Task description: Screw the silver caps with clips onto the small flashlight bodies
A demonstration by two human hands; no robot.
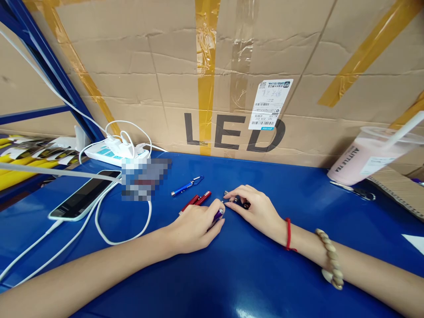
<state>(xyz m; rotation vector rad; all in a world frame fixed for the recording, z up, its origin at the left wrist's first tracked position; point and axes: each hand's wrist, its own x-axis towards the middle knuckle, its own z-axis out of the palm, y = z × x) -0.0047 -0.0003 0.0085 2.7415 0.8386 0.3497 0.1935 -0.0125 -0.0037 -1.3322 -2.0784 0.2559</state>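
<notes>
My left hand [197, 225] is closed around a small purple metal tube [217, 215], most of which its fingers cover. Close beside it, the thumb and index finger of my right hand [255, 207] come together at a tiny metallic piece, too small to name. Small dark parts [245, 204] show beneath my right palm, partly hidden by the fingers. Just beyond my left hand lie two red tubes [195, 201] side by side. Farther back rests a slim blue pocket flashlight [183, 189] with a blue carabiner clip [198, 180].
A phone [86, 194] on a white cable and a power strip [114, 152] with plugs occupy the left of the blue table [212, 282]. A tilted drink cup [361, 157] with a straw and some keys [362, 193] are at right. A cardboard box [172, 66] walls off the back.
</notes>
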